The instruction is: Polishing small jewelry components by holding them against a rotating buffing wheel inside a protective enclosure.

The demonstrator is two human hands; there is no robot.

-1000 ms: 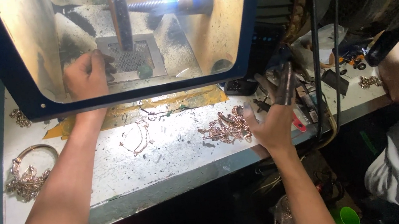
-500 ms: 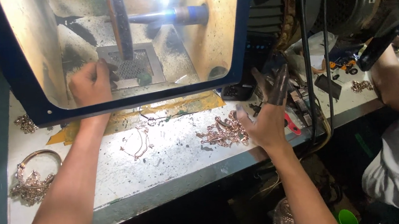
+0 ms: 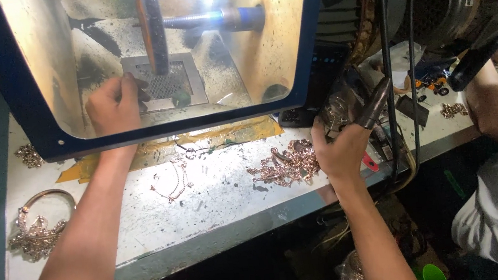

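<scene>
1. Your left hand [image 3: 112, 105] is inside the blue-framed polishing hood [image 3: 312, 39], fingers curled together beside the grey perforated metal grate [image 3: 169, 83].
2. Your right hand [image 3: 339, 148] pinches a dark-tipped tool [image 3: 375, 104] at the bench edge.
3. The rose-gold jewellery heap [image 3: 286, 164] lies just left of that hand on the white worktop [image 3: 206, 201].

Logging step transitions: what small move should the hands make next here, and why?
Probably bring the right hand in toward the polishing wheel. It holds a jewellery piece by the pile, while the left hand rests inside the hood on the mesh grate.
</scene>
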